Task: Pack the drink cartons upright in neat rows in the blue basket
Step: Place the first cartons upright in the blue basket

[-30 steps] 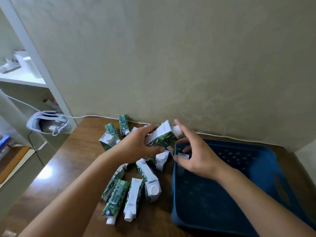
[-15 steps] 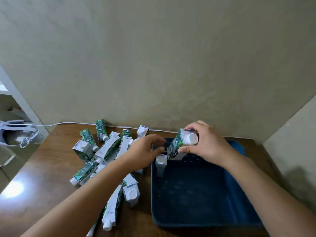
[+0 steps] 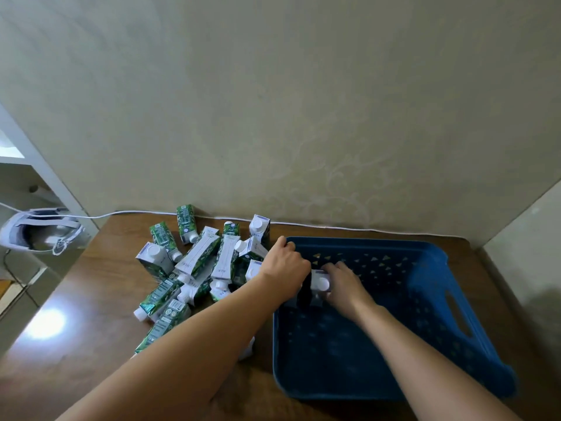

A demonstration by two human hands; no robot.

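The blue basket (image 3: pixel 431 299) sits on the right of the wooden table. My right hand (image 3: pixel 344 285) grips a green-and-white drink carton (image 3: pixel 320 284) that stands upright inside the basket by its left wall, white cap up. My left hand (image 3: pixel 282 267) lies over the basket's left rim, with its fingers curled down at the far-left corner. The hand hides whatever is under it. Left of the basket, several more cartons (image 3: pixel 200 259) lie in a loose pile, most on their sides and a few upright.
A wall stands close behind the table, and a white cable (image 3: pixel 334 227) runs along its foot. A white headset (image 3: pixel 39 230) sits on a lower shelf at far left. The basket's right wall has a handle slot (image 3: pixel 458 314).
My right hand has lowered the carton from above the rim down into the basket. My left hand has moved from beside that carton to the basket's far-left corner.
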